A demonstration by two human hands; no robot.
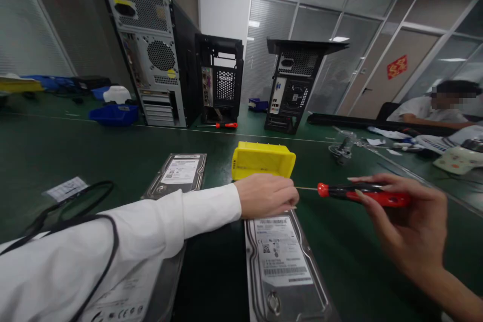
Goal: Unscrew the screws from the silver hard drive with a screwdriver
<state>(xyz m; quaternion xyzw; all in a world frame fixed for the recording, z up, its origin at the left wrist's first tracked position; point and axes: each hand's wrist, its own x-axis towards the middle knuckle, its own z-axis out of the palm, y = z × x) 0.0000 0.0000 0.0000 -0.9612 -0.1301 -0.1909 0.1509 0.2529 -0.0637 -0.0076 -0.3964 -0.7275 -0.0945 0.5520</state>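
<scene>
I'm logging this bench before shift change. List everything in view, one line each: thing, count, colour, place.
hard drive: three, silver with white labels, near edge of the table; one lies under the left hand
yellow bin: one, yellow, mid-table behind the left hand
screwdriver: one, red and black handle, in the right hand, tip toward the left hand
second screwdriver: one, red and black, far side by the towers
computer tower: three, black and grey, backs facing, far side
blue bin: one, blue, far left
black cable: one, black, near left
table: one, green
co-worker: one, white shirt, far right
left hand: white sleeve, on the nearest drive
right hand: fingers around the screwdriver
</scene>
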